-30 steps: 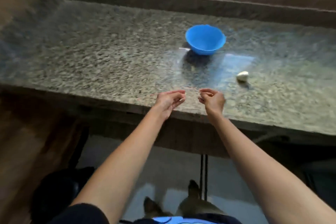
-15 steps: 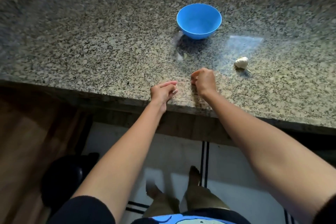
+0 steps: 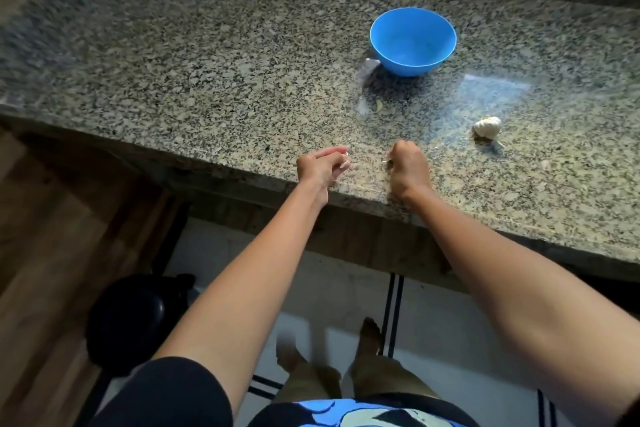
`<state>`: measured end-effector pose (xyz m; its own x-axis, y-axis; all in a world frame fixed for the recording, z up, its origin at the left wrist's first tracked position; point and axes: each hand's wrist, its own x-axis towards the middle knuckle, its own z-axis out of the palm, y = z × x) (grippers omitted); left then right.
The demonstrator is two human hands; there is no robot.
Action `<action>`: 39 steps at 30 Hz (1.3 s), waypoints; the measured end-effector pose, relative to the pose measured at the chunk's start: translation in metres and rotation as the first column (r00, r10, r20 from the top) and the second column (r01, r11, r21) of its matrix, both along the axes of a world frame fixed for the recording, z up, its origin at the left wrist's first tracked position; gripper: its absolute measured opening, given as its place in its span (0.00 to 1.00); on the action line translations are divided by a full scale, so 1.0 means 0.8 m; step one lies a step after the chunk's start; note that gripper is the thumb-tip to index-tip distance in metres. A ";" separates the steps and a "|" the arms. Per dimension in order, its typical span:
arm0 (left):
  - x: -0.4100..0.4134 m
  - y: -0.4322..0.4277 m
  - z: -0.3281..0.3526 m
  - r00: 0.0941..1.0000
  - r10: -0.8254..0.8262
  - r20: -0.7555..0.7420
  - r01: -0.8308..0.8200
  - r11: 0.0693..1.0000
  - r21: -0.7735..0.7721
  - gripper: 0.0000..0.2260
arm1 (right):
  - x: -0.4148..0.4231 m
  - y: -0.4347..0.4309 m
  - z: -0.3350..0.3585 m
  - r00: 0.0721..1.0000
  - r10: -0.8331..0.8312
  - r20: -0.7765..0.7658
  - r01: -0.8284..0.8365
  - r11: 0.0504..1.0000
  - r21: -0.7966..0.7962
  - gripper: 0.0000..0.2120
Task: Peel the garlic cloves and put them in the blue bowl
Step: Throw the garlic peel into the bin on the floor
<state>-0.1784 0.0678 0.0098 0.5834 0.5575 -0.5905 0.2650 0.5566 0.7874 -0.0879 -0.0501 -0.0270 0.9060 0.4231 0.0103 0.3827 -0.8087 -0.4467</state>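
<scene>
Head: clove (image 3: 344, 163) pinched in left grip (image 3: 322, 168); bulb (image 3: 487, 126) well right.

1. Speckled granite counter (image 3: 207, 80), with a raised back edge along its far side.
2. Blue bowl (image 3: 405, 68), far, right of centre.
3. Garlic bulb (image 3: 487, 126), right, nearer, apart from the bowl.
4. Small scrap (image 3: 378, 106) just near-left of the bowl.

A round blue plastic bowl (image 3: 412, 42) stands upright on the speckled granite counter (image 3: 214, 80). To its right and nearer the front edge lies a white garlic bulb (image 3: 487, 126) with its papery skin on, well apart from the bowl. The left hand (image 3: 320, 168) pinches a small pale garlic clove (image 3: 344, 163) at its fingertips.
</scene>
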 end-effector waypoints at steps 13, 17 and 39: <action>-0.230 0.146 0.004 0.742 0.662 0.103 -0.602 0.726 -0.334 0.06 | -0.224 0.224 0.060 0.339 0.418 -0.843 0.368 0.765 0.528 0.16; -0.378 0.188 -0.017 0.589 0.806 0.066 -0.751 0.575 -0.326 0.07 | -0.347 0.291 0.036 0.320 0.267 -0.909 0.126 0.939 0.320 0.14; -0.519 0.362 -0.090 0.291 0.954 -0.075 -0.883 0.238 -0.405 0.16 | -0.471 0.525 -0.041 0.119 0.166 -0.979 -0.030 0.986 0.163 0.18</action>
